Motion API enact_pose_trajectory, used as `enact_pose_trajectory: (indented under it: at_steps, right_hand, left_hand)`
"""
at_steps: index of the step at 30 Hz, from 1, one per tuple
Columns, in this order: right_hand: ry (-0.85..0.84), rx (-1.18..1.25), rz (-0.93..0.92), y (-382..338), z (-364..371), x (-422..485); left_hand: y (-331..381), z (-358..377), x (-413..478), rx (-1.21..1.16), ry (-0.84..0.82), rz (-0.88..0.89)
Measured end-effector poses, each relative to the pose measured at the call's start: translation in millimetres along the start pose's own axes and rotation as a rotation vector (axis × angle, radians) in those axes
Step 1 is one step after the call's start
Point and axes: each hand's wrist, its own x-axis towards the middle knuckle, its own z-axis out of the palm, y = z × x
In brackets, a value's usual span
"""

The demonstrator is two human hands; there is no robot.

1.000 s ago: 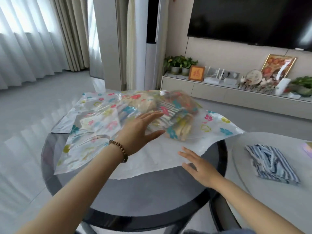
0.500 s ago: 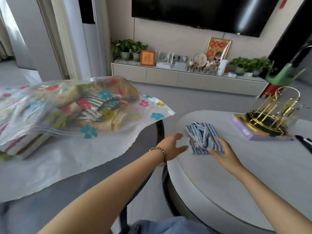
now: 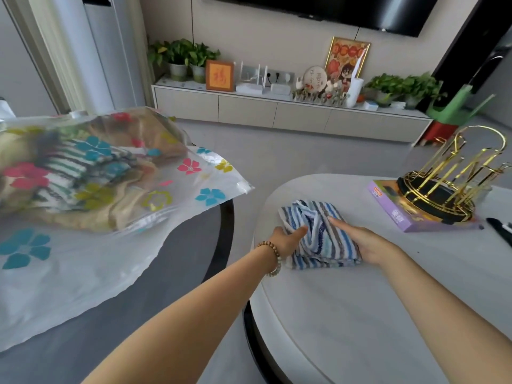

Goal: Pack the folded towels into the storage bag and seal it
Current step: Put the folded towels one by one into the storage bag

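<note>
A folded blue, grey and white striped towel (image 3: pixel 318 236) lies on the white round table (image 3: pixel 360 314). My left hand (image 3: pixel 286 241) grips its left edge, thumb on top and fingers hidden beneath. My right hand (image 3: pixel 365 243) holds the right edge the same way, thumb lying across the top. The clear storage bag (image 3: pixel 194 173) with a flower print lies on the dark round table (image 3: pixel 194 259) to the left. Several folded towels (image 3: pixel 83 167) are inside it. The bag's near part lies flat and wrinkled.
A purple box (image 3: pixel 393 214) under a gold wire rack (image 3: pixel 443 184) stands at the white table's far right, with a black object (image 3: pixel 498 231) at the frame edge. The two tables almost touch. A low TV cabinet (image 3: pixel 277 112) lines the far wall.
The view swung right from the bag to the white table. Both hands left the bag, reached the striped towel and now grip its two sides.
</note>
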Motion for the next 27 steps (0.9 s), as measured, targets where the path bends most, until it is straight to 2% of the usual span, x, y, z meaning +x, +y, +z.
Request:
enact_pose_trajectory:
  at_steps: [5, 8, 14, 19, 23, 27]
  right_hand:
    - [-0.054, 0.135, -0.057, -6.0, 14.2, -19.7]
    - [-0.155, 0.233, -0.046, -12.0, 32.5, -60.9]
    - [-0.322, 0.297, -0.139, -22.4, 98.4, -152.9]
    - [-0.477, 0.245, -0.196, -28.4, 187.6, -199.4]
    - [-0.580, 0.168, -0.160, -25.8, 269.5, -210.7]
    - [-0.764, 0.121, -0.128, -25.5, 342.9, -216.2]
  left_hand:
    - [-2.8, -4.4, -15.9, -0.108, -0.008, 0.014]
    - [-3.7, -12.8, -40.4, -0.234, -0.013, 0.008]
    - [-17.1, -63.4, -142.7, -0.313, -0.036, 0.210]
    - [-72.5, -129.9, -219.3, -0.457, 0.153, 0.231]
    - [-124.3, -185.2, -274.7, -0.490, 0.317, 0.207]
    - [-169.2, -237.4, -318.6, -0.500, 0.433, 0.139]
